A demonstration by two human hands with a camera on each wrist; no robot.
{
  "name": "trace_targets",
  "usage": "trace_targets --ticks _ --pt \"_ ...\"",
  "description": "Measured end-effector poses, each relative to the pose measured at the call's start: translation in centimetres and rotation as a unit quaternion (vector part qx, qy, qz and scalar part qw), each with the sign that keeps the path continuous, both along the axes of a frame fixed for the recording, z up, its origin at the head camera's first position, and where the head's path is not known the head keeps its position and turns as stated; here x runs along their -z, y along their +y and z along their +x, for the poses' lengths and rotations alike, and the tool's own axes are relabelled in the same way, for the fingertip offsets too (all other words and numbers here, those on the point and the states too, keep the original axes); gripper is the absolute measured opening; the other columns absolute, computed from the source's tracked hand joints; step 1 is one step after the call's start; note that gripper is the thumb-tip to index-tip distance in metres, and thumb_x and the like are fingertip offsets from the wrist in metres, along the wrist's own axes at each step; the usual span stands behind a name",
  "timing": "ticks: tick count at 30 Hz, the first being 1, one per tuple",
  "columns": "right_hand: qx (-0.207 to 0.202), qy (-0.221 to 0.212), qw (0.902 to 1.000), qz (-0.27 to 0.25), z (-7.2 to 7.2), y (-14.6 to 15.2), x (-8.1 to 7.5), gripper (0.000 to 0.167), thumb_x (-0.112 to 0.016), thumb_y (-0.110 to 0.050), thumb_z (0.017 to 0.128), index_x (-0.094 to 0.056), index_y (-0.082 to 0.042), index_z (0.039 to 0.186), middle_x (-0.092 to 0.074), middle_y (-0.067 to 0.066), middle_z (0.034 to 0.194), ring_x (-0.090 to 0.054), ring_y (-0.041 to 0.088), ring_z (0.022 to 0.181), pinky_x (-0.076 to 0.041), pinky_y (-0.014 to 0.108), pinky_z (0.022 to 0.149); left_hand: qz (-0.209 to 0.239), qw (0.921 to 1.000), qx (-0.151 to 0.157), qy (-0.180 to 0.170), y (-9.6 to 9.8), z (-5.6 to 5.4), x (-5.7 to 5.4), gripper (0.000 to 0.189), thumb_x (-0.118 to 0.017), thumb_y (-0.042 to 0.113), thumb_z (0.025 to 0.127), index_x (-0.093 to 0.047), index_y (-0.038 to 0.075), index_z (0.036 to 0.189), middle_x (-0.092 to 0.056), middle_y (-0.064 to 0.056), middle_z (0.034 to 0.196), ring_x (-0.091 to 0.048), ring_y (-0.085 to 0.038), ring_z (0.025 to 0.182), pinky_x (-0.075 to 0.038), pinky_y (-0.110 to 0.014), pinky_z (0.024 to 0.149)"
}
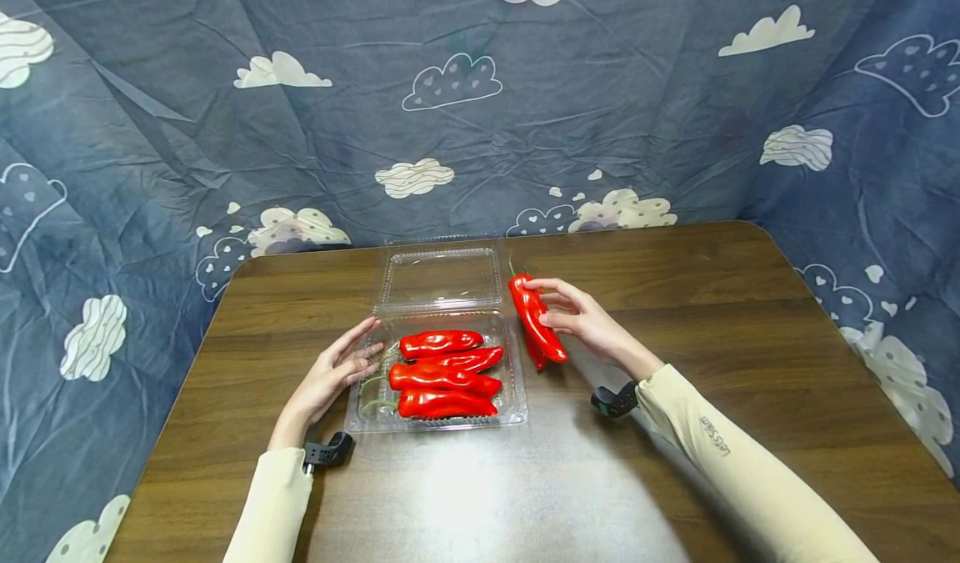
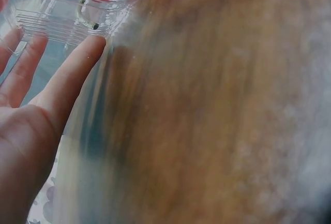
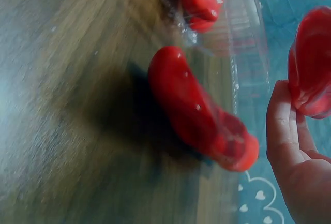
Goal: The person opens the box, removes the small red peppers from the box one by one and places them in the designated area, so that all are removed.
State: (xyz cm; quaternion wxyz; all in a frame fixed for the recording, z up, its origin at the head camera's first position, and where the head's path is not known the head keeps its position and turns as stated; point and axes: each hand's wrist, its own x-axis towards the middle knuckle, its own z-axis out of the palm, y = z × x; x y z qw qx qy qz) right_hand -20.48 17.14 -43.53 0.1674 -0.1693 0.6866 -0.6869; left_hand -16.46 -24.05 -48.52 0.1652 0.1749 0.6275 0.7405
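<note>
Held pepper (image 1: 534, 317) just R of clear tray (image 1: 518, 413), in R hand (image 1: 581, 317), lying across the line of the packed ones.

Long axis runs from stem at the tray's hinge side to tip toward its near side, slanting away R; the four peppers (image 1: 446, 377) inside lie L–R, stems to tray's L wall, so approx. a quarter turn separates them. R hand's the nearer: narrow pinch, thumb & fingers on the held one's R side. L hand (image 1: 330, 375) is across the tray, fingers spread & fairly straight, tips at its L wall, nothing gripped. Loose pepper (image 3: 199, 110) on tabletop (image 1: 675, 296) R of tray, below the held one; R wrist view's blurry, so gap btwn the two is hard to judge. Lid (image 1: 442, 275) lies open beyond tray.
</note>
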Motion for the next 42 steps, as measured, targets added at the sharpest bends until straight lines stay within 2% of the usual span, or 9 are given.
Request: trace_targets --ticks 5,15,24,34,42 --pt "0.013 0.001 0.9999 0.001 0.1 1.0 0.3 0.052 -0.055 0.004 0.089 -0.041 0.0 0.139 -0.046 0.026 0.133 -0.056 0.021 0.107 -0.054 0.035 0.08 0.003 1.0 -0.001 -0.001 0.1 0.0 0.0 0.064 -0.045 -0.006 0.094 -0.018 0.001 0.151 -0.01 -0.022 0.156 -0.02 -0.049 0.135 -0.042 -0.036 0.101" --pt "0.04 -0.003 0.9992 0.004 0.3 2.7 1.2 0.055 -0.057 0.005 0.089 -0.041 -0.002 0.141 -0.046 0.026 0.13 -0.057 0.02 0.104 -0.055 0.032 0.075 0.003 1.0 -0.005 -0.004 0.2 0.0 -0.2 0.064 -0.043 -0.008 0.094 -0.018 0.001 0.152 -0.009 -0.022 0.156 -0.02 -0.048 0.135 -0.042 -0.037 0.101" --pt "0.075 -0.017 0.997 0.011 0.5 3.5 1.9 0.056 -0.058 0.005 0.088 -0.041 -0.003 0.141 -0.044 0.027 0.125 -0.055 0.019 0.1 -0.054 0.029 0.076 -0.001 1.0 -0.006 -0.002 0.1 0.0 -0.2 0.063 -0.043 -0.007 0.094 -0.018 0.002 0.152 -0.01 -0.02 0.157 -0.022 -0.047 0.135 -0.042 -0.037 0.101" --pt "0.1 -0.021 0.9939 0.042 0.2 3.8 2.9 0.057 -0.057 0.008 0.086 -0.041 -0.002 0.14 -0.049 0.027 0.117 -0.059 0.013 0.087 -0.054 0.026 0.07 0.0 1.0 -0.006 0.006 0.0 -0.1 0.1 0.063 -0.043 -0.007 0.094 -0.019 0.002 0.152 -0.011 -0.02 0.157 -0.024 -0.045 0.135 -0.042 -0.037 0.101" --pt "0.1 -0.007 0.992 0.076 0.2 3.8 3.0 0.055 -0.06 0.005 0.087 -0.043 -0.002 0.139 -0.053 0.026 0.108 -0.059 0.014 0.079 -0.054 0.026 0.064 0.001 0.9999 -0.01 0.001 -0.1 -0.1 0.3 0.063 -0.045 -0.006 0.094 -0.019 0.001 0.151 -0.012 -0.02 0.157 -0.026 -0.044 0.135 -0.042 -0.036 0.101"
